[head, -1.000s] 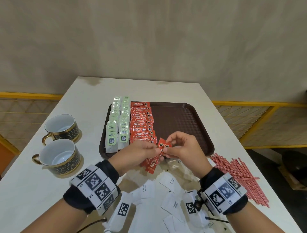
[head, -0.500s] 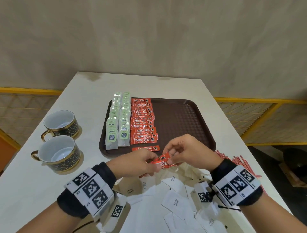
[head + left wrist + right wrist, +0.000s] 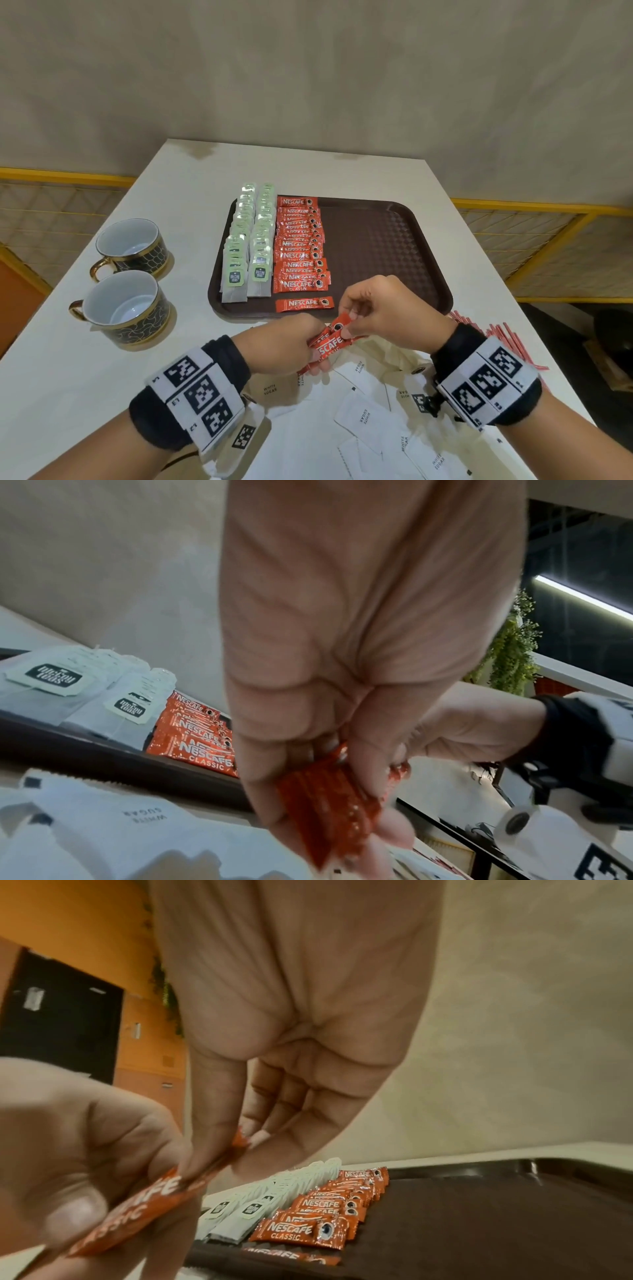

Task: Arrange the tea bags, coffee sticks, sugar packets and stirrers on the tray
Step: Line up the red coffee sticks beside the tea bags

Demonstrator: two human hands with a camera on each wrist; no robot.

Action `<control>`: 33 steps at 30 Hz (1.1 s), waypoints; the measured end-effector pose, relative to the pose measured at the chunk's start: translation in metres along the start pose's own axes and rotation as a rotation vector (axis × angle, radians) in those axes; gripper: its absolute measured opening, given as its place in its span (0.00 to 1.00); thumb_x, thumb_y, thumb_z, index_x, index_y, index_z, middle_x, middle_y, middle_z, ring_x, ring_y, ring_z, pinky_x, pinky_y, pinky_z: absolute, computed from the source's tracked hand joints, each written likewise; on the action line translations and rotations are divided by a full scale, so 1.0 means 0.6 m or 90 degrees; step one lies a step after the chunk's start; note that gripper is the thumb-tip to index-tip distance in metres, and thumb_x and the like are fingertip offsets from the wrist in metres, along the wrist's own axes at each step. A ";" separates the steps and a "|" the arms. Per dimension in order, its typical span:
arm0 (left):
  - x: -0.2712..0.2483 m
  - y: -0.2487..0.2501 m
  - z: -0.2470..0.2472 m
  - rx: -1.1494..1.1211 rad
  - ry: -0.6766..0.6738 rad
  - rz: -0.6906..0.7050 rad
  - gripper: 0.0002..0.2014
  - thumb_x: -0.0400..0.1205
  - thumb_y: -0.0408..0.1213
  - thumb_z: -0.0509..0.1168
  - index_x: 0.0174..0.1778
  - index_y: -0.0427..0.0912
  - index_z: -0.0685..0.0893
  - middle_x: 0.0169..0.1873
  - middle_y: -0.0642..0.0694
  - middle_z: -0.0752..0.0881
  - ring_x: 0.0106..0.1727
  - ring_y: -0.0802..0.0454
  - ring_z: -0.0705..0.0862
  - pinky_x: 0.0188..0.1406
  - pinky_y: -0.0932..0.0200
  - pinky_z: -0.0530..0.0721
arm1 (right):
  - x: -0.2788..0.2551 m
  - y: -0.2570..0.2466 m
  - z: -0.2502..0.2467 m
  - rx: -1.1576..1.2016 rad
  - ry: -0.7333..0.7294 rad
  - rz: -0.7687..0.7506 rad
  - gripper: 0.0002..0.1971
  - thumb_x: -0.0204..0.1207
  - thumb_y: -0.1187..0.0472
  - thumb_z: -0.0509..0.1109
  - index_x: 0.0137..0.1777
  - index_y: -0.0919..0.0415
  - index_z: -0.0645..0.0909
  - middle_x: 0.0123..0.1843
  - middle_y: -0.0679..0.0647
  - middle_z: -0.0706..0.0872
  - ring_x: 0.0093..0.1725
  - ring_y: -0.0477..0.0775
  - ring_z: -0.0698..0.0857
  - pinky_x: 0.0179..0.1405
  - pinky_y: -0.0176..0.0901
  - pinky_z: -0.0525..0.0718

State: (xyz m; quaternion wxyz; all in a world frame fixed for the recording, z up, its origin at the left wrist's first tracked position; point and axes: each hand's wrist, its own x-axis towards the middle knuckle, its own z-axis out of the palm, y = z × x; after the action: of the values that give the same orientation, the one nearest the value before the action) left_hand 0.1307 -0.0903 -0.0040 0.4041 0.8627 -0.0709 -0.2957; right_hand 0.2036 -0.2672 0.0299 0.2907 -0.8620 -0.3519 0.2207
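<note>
A brown tray (image 3: pixel 394 240) lies mid-table with two columns of tea bags (image 3: pixel 248 246) at its left side and a column of red coffee sticks (image 3: pixel 301 246) beside them. One coffee stick (image 3: pixel 304 304) lies alone at the tray's near edge. Just in front of the tray my left hand (image 3: pixel 291 346) grips a small bunch of coffee sticks (image 3: pixel 329 344). My right hand (image 3: pixel 373 318) pinches the end of the top stick (image 3: pixel 236 1144) between thumb and fingers. White sugar packets (image 3: pixel 363 414) lie scattered below the hands. Red stirrers (image 3: pixel 503 339) lie to the right.
Two dark, gold-rimmed cups (image 3: pixel 132 246) (image 3: pixel 125 308) stand at the table's left. The tray's right half (image 3: pixel 376 253) holds nothing. A yellow railing (image 3: pixel 534 209) runs behind the table's sides, and a plain wall is behind.
Both hands drew back from the tray's near edge toward me with the bunch. One coffee stick now lies alone on the tray below the column.
</note>
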 end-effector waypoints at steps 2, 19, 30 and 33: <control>0.004 0.000 -0.001 0.028 0.013 0.008 0.08 0.85 0.28 0.57 0.49 0.42 0.80 0.41 0.51 0.85 0.41 0.56 0.84 0.52 0.55 0.86 | 0.003 -0.006 0.003 -0.061 -0.008 -0.036 0.08 0.67 0.63 0.83 0.42 0.59 0.87 0.38 0.49 0.89 0.36 0.43 0.85 0.38 0.36 0.85; 0.034 -0.034 -0.055 0.295 0.103 -0.080 0.18 0.85 0.28 0.53 0.68 0.38 0.80 0.64 0.43 0.78 0.62 0.46 0.78 0.64 0.52 0.77 | 0.088 0.077 -0.018 -0.088 0.037 0.065 0.10 0.68 0.68 0.81 0.43 0.55 0.86 0.39 0.49 0.87 0.36 0.44 0.83 0.38 0.33 0.81; -0.002 -0.030 -0.079 0.161 0.314 -0.086 0.23 0.81 0.21 0.57 0.68 0.45 0.80 0.68 0.46 0.80 0.68 0.44 0.78 0.69 0.49 0.78 | 0.142 0.048 0.027 -0.168 -0.029 0.057 0.11 0.69 0.62 0.80 0.37 0.50 0.80 0.36 0.42 0.80 0.44 0.51 0.84 0.49 0.50 0.85; -0.008 -0.033 -0.080 0.155 0.343 -0.103 0.21 0.83 0.23 0.56 0.68 0.46 0.80 0.67 0.45 0.81 0.66 0.45 0.79 0.65 0.53 0.80 | 0.151 0.034 0.045 -0.172 -0.027 0.052 0.10 0.69 0.62 0.80 0.37 0.52 0.81 0.37 0.45 0.82 0.44 0.53 0.85 0.49 0.50 0.86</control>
State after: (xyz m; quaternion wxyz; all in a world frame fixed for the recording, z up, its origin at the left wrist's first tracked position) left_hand 0.1518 -0.0441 0.0077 0.2772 0.9550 0.0724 -0.0768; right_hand 0.2570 -0.2031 -0.0189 0.1554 -0.9019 -0.3494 0.2010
